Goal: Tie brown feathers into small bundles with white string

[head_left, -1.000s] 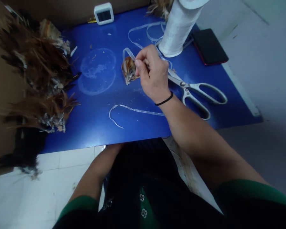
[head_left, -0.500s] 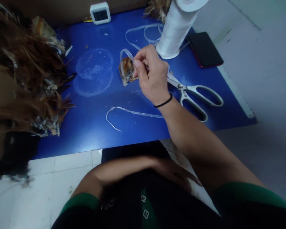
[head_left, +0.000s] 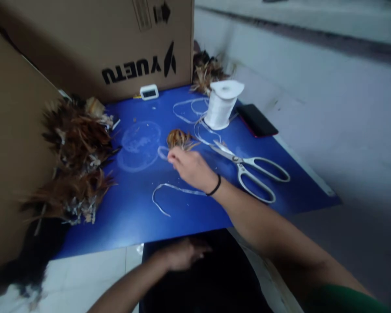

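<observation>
At my end I see brown feathers (head_left: 80, 145) heaped along the worktop's (head_left: 127, 213) left side, then a loop of ribbon (head_left: 162, 152) pinched in the closed fingers of the right hand (head_left: 190, 167), with the small tuft (head_left: 177, 138) on the worktop just beyond them; over the lap, the left hand (head_left: 182, 255) is blurred and I cannot tell whether its fingers hold anything. I'd want a light pinch, the ribbon flat and untwisted, and the slack near the spool (head_left: 220, 111) clear of the scissors (head_left: 238, 160) farther right.

Right hand (head_left: 192, 166) pinched, left hand (head_left: 183, 254) lower
</observation>
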Demonstrator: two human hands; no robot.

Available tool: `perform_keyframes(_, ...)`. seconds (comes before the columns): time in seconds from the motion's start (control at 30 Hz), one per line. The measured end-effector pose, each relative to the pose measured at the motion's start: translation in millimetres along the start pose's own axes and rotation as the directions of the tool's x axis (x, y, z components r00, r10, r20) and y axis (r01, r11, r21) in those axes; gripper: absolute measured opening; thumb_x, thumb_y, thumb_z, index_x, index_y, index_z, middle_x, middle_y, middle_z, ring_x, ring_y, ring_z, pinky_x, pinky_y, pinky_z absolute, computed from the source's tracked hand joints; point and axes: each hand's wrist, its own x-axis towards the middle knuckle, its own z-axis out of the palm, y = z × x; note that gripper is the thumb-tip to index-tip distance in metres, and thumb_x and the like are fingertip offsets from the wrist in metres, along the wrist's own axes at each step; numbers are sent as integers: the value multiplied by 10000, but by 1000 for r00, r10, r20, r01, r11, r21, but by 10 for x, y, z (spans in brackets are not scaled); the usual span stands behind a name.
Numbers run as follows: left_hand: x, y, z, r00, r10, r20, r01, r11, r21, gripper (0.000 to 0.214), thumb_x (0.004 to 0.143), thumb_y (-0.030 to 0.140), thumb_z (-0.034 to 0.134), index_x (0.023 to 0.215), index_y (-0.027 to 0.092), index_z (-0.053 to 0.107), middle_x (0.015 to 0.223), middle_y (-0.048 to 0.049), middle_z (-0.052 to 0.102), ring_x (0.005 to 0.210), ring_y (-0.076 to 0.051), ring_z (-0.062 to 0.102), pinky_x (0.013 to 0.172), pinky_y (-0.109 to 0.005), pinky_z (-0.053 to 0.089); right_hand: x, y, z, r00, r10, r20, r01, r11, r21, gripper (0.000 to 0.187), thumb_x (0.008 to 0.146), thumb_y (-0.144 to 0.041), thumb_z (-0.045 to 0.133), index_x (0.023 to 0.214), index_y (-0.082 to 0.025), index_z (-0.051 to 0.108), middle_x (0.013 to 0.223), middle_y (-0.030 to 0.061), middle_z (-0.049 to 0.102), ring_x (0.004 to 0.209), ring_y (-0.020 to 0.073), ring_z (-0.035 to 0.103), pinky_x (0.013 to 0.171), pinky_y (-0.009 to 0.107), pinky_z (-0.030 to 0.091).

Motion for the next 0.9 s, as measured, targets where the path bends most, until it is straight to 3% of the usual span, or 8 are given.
perform_keyframes(0.13,-269,283,-184,951,253,-175,-194,936,294,289,889,240,457,1154,207,568,816,-47,683,741,-150,646,697,-277,507,-52,-47,-11,962,-66,266,140,953,-268,114,876,-125,438,885,-185,535,755,35,639,625,149,572,522,271,299)
perform_keyframes(0.27,-508,666,-914,831,425,-360,-236,854,463,294,864,164,490,1146,182,572,753,-35,691,684,-125,645,661,-246,509,-73,17,-71,939,-56,339,202,888,-414,152,837,-50,464,902,-169,532,802,32,639,662,156,579,515,280,271)
perform_keyframes(0.4,-440,714,-1876,725,388,-569,7,822,569,327,836,98,501,1138,194,583,949,-56,701,853,-135,652,758,-247,507,-82,116,-46,947,-48,318,190,882,-432,106,907,-184,449,876,-163,548,853,51,627,756,174,570,598,289,349)
perform_keyframes(0.53,-46,265,-2525,689,106,-717,288,868,404,240,860,235,476,1032,190,636,944,-58,686,842,-156,639,742,-266,499,-122,111,14,959,-72,273,189,881,-434,170,901,-313,485,866,-162,554,868,62,606,811,206,547,660,320,384)
perform_keyframes(0.63,268,-125,-2734,664,-109,-740,516,782,348,282,819,292,527,1053,168,627,954,-77,672,829,-182,625,775,-298,471,-153,91,35,957,-100,273,211,884,-418,147,894,-300,499,853,-167,547,855,54,593,802,207,538,674,332,390)
perform_keyframes(0.77,563,-316,-2761,540,-357,-762,716,671,194,537,779,584,491,1087,151,570,914,-103,648,838,-228,613,740,-322,450,-174,85,34,948,-138,288,248,885,-394,90,887,-230,510,824,-170,536,821,43,582,774,196,521,671,332,386)
perform_keyframes(0.83,656,-262,-2706,515,-335,-789,726,660,193,573,787,643,418,1067,161,552,947,-109,624,853,-226,602,723,-316,441,-180,73,23,947,-156,281,259,887,-383,82,883,-206,512,811,-171,532,810,40,575,771,194,509,671,331,383)
perform_keyframes(0.9,716,-161,-2621,511,-212,-833,724,629,283,532,802,630,404,973,154,572,959,-117,600,888,-231,582,739,-320,429,-184,52,13,948,-167,271,262,892,-367,86,884,-198,507,807,-171,533,801,37,569,775,193,501,675,333,381)
